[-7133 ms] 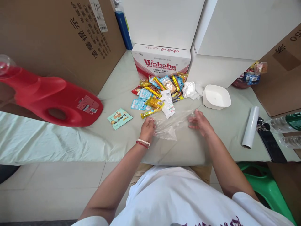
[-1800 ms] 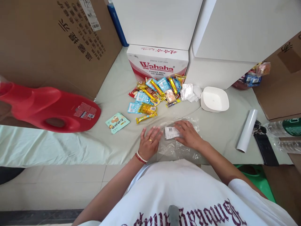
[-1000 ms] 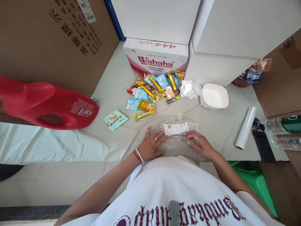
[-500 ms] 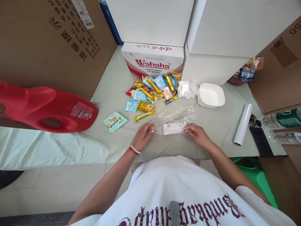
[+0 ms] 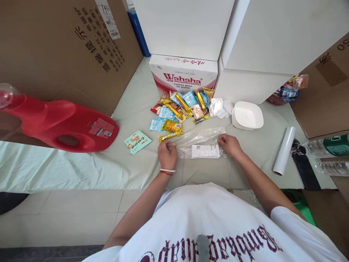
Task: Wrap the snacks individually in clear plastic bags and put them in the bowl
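Observation:
A clear plastic bag (image 5: 209, 135) lies spread near the front of the table, with a flat white packet (image 5: 205, 151) under or inside its film; I cannot tell which. My left hand (image 5: 167, 156) is at the bag's left end, fingers curled toward the thumb at the film's edge. At the right end, my right hand (image 5: 230, 145) pinches the film beside the packet. A yellow wrapped bar (image 5: 170, 136) lies just beyond my left fingers. Farther left is a pale green packet (image 5: 137, 142). Behind the bag lies a pile of wrapped snacks (image 5: 183, 106).
A white bowl (image 5: 247, 115) stands right of crumpled clear wrappers (image 5: 217, 107). A red jug (image 5: 68, 125) lies at the left. On the right are a white roll (image 5: 284, 151), keys (image 5: 298, 147), a black case (image 5: 307, 171) and plastic bottles (image 5: 334, 146). Boxes (image 5: 185, 74) line the back.
My left hand has turned more upright, its fingers now nearer the yellow bar. My right hand has moved slightly up and away from the white packet. The camera view has shifted a little.

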